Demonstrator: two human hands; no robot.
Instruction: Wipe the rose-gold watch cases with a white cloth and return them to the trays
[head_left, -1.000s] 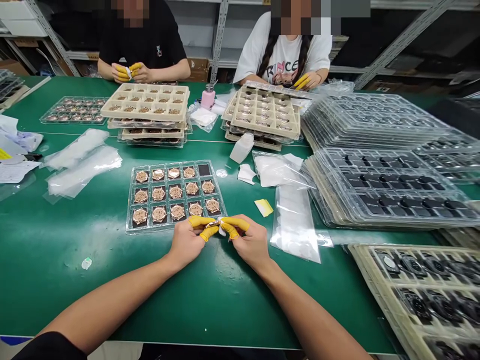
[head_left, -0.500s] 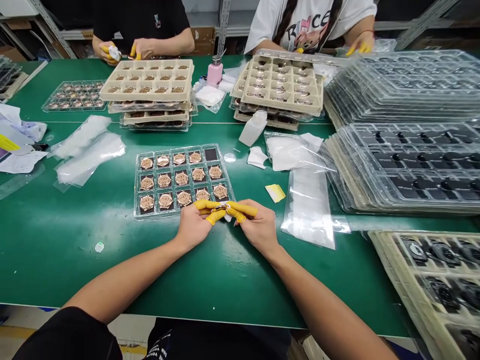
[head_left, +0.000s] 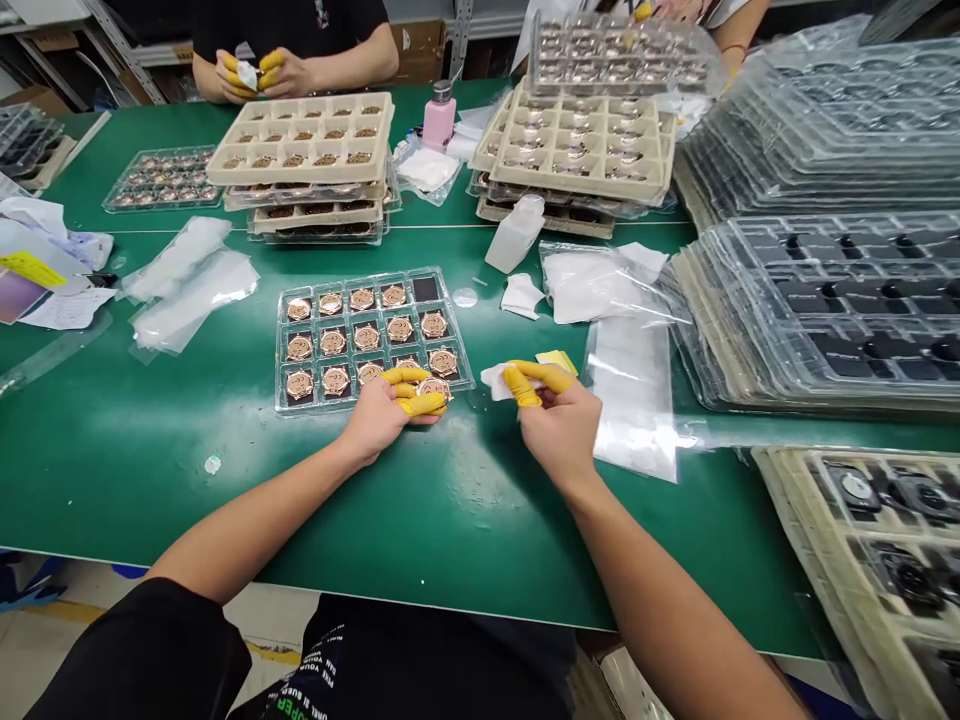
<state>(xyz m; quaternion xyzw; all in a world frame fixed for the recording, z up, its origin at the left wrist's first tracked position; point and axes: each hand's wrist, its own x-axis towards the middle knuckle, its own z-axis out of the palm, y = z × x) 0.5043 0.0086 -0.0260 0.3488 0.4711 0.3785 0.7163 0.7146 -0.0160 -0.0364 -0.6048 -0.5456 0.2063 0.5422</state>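
The left hand (head_left: 386,415), in yellow finger cots (head_left: 401,376), is pinching a rose-gold watch case (head_left: 435,390) closed over the front corner of the clear tray (head_left: 279,350). The right hand (head_left: 559,425) is gripping a white wipe (head_left: 496,382) beside it. The black shorts (head_left: 300,680) are showing partly legible lettering, "PER".

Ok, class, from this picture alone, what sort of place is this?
Probably a watch-parts assembly workshop: a green workbench, stacks of clear plastic trays, rose-gold watch-like pieces set out in rows, and yellow finger cots on the workers' fingers.
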